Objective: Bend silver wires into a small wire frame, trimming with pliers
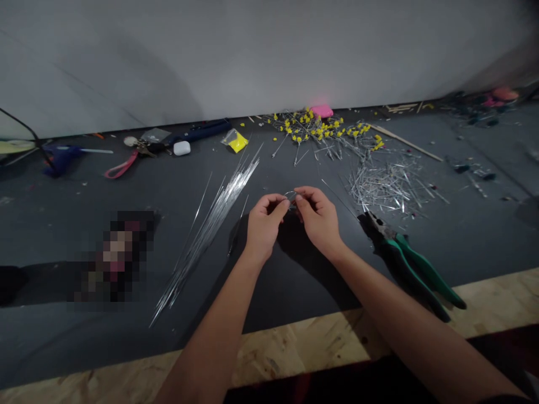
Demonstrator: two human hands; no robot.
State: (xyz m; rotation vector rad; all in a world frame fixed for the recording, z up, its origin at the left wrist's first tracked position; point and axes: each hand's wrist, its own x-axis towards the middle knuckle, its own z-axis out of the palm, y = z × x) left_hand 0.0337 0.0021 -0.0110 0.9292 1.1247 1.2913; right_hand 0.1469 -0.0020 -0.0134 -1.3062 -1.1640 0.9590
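Between the fingertips of both hands is a thin silvery wire (pixel 289 193), bent into a small curve. My left hand (pixel 264 224) pinches it from one side, thumb against the fingers. From the other side my right hand (pixel 319 220) closes thumb and fingertips on it; the fingers hide much of the wire. A long bundle of straight wires (pixel 215 216) lies left of my left hand, with a single twisted wire (pixel 239 224) nearer to it. Green-handled pliers (pixel 410 261) rest right of my right hand, jaws toward a heap of short wire pieces (pixel 385 182).
Along the wall lie yellow-tipped wires (pixel 314 130), a pink lump (pixel 321 111), a yellow packet (pixel 238 142), a white case (pixel 182 148) and a pink strap (pixel 123 167) with keys. A wooden stick (pixel 406 142) lies right, a blue glue gun (pixel 63 159) left. A pixelated patch covers something at left.
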